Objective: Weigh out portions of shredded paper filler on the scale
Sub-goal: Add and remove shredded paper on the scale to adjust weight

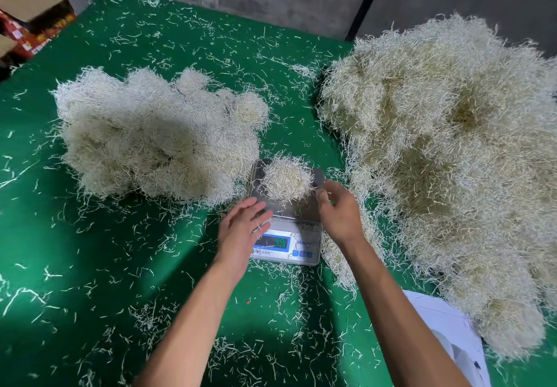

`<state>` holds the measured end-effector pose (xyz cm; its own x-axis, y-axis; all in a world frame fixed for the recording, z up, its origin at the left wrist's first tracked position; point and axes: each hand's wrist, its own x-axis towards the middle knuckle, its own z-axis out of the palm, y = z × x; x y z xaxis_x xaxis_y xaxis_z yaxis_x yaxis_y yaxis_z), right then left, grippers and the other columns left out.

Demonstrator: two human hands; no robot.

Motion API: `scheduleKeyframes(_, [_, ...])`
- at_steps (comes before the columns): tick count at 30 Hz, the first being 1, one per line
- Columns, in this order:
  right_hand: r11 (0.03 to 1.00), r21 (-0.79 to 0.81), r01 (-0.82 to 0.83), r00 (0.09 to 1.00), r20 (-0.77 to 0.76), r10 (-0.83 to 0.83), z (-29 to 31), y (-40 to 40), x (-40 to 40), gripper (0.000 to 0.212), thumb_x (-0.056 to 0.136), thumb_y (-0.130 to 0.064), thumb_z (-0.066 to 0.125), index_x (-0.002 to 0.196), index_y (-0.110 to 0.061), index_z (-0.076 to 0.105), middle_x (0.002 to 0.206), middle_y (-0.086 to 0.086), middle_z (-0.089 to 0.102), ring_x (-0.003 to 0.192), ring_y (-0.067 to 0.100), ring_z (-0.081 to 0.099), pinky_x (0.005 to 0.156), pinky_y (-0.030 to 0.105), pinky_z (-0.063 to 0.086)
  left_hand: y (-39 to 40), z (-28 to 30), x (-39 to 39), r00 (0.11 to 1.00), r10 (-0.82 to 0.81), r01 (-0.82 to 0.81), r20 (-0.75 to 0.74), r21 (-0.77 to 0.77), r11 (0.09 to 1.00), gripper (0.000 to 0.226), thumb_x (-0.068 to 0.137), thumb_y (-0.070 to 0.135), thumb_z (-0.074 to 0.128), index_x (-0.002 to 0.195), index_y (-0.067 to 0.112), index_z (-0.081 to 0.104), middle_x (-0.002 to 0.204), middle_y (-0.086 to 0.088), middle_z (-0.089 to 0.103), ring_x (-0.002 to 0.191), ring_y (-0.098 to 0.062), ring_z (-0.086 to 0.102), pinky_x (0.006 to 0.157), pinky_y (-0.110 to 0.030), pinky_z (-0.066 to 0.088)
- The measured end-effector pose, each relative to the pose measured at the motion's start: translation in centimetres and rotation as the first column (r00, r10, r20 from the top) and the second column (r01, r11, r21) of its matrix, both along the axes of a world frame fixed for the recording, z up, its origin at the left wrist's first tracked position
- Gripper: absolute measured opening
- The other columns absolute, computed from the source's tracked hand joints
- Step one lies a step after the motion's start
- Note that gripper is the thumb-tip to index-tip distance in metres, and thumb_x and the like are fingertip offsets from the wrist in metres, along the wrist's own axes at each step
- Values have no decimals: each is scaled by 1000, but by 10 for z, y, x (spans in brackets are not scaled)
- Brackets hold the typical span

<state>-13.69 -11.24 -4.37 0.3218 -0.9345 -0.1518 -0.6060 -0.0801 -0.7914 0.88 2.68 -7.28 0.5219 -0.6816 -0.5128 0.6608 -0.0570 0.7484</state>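
Single head-worn wide-angle view, looking forward and down, close over the green table (150,266)

Left hand (241,230), right hand (339,210) loosely open

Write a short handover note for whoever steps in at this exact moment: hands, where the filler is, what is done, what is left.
Left hand: open, empty, fingers over the scale's front edge.
Right hand: loosely curled beside the pan, holding nothing visible.
One round portion sits on the scale; the display is lit, digits unclear.
Done: weighed portions heaped on the left.
Left: confirm the weight, move this portion left, carry on from the bulk pile on the right.
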Motion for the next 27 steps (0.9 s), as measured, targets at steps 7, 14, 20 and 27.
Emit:
scheduleKeyframes(7, [995,-3,95,995,-14,-95,-33,26,-28,10,103,-17,58,111,-15,61,103,-5,68,90,10,68,86,28,60,1,-9,-13,1000,-20,19,24,62,998,21,102,11,57,121,9,64,115,-7,75,102,-25,74,91,-40,57])
scheduleKeyframes(14, [959,173,-222,824,-493,280,-94,108,-64,59,85,-76,55,108,-22,54,75,6,64,58,8,65,47,16,50,19,-24,-31,1000,-20,16,17,212,977,22,93,7,66,114,8,68,98,-7,78,79,-19,72,70,-30,50])
scheduleKeyframes(20, [985,55,-164,906,-388,172,-114,127,-71,11,105,-40,52,103,-30,57,91,-5,64,67,4,65,56,14,53,31,-29,-39,1000,-3,1,8,226,974,21,100,9,58,119,7,65,108,-8,76,99,-25,73,83,-38,58])
scheduleKeyframes(27, [995,55,-81,994,75,76,-69,89,-46,17,103,-39,56,100,-28,68,77,9,70,55,16,60,48,38,52,31,-28,-32,999,51,-53,14,207,977,19,103,12,55,118,8,66,110,-7,76,98,-23,74,79,-36,57])
